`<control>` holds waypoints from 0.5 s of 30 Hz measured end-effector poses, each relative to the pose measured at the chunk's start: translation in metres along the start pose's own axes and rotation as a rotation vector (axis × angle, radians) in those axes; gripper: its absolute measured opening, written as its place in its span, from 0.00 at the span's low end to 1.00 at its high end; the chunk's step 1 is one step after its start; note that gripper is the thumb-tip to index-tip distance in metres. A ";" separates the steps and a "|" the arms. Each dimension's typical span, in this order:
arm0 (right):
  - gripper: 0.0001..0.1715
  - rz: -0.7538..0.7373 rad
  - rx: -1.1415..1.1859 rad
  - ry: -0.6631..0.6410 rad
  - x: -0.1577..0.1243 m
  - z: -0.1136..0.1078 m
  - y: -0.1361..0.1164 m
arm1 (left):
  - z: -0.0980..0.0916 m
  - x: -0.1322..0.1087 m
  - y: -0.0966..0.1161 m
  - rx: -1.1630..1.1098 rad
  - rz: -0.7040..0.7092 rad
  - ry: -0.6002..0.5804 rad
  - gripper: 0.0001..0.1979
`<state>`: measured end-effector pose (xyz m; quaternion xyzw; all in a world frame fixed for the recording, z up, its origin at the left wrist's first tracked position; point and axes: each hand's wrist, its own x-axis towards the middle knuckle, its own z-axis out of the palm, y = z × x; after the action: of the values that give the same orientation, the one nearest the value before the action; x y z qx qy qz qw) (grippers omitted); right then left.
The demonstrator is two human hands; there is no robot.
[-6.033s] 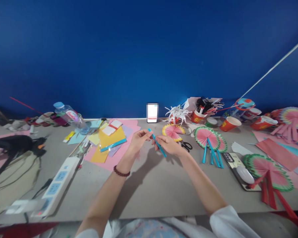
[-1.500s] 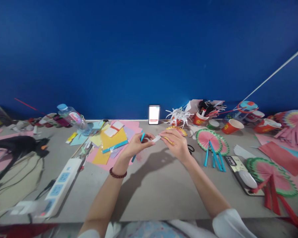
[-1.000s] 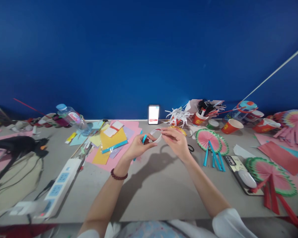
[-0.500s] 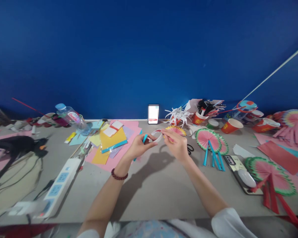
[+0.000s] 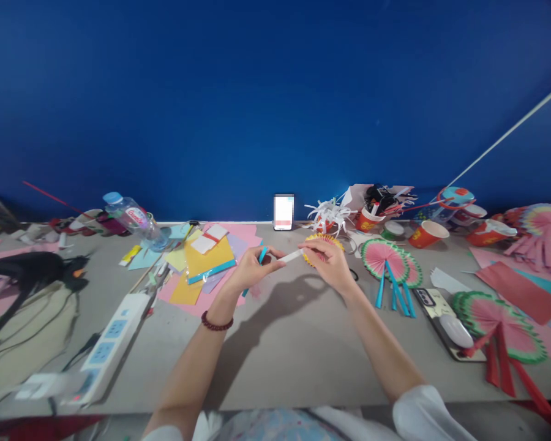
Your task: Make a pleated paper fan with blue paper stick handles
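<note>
White strip [image 5: 292, 256] held straight between left hand [image 5: 252, 268] and right hand [image 5: 327, 263], blue strip [image 5: 262, 254] gripped in left; apparently being drawn out; even tension called for.

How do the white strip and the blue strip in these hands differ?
The white strip spans the gap between the left hand and the right hand; the blue strip is in the left hand only. The white strip's middle is exposed, while the left hand hides the blue strip's middle. Both are narrow and held in the left hand.
</note>
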<state>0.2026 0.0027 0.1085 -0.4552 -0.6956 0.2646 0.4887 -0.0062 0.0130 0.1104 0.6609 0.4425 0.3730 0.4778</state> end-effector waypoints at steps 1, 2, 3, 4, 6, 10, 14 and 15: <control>0.12 0.028 0.007 -0.001 0.000 -0.001 0.001 | -0.002 0.001 -0.001 -0.012 -0.011 0.002 0.17; 0.12 0.055 0.022 -0.012 0.000 -0.002 0.002 | -0.004 0.001 -0.001 -0.028 -0.018 0.010 0.18; 0.13 0.076 0.049 -0.031 0.000 -0.002 0.003 | -0.006 0.002 -0.002 -0.046 -0.021 0.020 0.18; 0.14 0.090 0.084 -0.053 0.000 -0.003 0.004 | -0.008 0.002 -0.002 -0.062 -0.020 0.032 0.18; 0.15 0.101 0.167 -0.105 0.001 -0.003 0.004 | -0.011 0.003 -0.001 -0.083 -0.008 0.053 0.18; 0.17 0.126 0.362 -0.245 0.000 -0.003 0.002 | -0.015 0.004 -0.002 -0.118 0.005 0.068 0.18; 0.23 0.138 0.561 -0.390 -0.002 0.000 -0.003 | -0.014 0.008 -0.008 -0.137 -0.013 0.073 0.19; 0.22 0.147 0.574 -0.398 -0.002 0.001 -0.003 | -0.013 0.009 -0.009 -0.142 -0.021 0.072 0.19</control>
<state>0.2002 -0.0006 0.1096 -0.2876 -0.6400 0.5673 0.4311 -0.0176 0.0268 0.1056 0.6069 0.4388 0.4217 0.5111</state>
